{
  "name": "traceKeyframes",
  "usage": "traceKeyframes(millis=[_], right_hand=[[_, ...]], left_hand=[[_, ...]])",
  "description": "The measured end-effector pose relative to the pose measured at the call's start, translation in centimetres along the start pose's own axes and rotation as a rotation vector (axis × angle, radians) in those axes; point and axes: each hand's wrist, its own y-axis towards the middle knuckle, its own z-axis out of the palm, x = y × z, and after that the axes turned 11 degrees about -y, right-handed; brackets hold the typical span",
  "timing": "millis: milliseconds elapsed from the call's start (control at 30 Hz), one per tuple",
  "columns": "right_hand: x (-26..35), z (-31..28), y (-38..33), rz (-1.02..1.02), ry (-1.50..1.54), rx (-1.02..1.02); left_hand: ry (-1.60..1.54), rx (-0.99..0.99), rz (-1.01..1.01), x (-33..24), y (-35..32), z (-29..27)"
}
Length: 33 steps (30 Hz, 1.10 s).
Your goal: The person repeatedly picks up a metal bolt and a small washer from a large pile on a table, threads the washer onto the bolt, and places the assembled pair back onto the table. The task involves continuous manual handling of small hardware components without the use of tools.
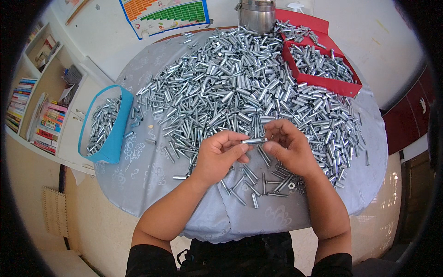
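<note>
Head view: fingertips (244, 147) of both hands pinch one short silver metal sleeve (253, 141) held level between them, left hand (221, 154) and right hand (288, 147) closed on its ends above the grey tablecloth (152, 175). Assembly appears underway; loose bolts (265, 184) lie below, heaped sleeves (240, 83) beyond.

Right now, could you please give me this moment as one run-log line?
left hand: holds metal sleeve | right hand: holds same sleeve | sleeve pile behind | blue box left
</note>
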Motion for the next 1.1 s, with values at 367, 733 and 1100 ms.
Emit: traceKeyframes(millis=[367,733,1100], right_hand=[[-0.1,0.3,0.0,-0.072,-0.050,0.017],[-0.3,-0.5,0.1,0.029,-0.111,0.101],[-1.2,-0.8,0.2,0.053,-0.136,0.150]], left_hand=[[-0.008,-0.003,-0.001,0.1,0.0,-0.1],[-0.013,0.001,0.010,-0.2,-0.1,0.0],[-0.013,-0.001,0.013,0.0,-0.1,-0.1]])
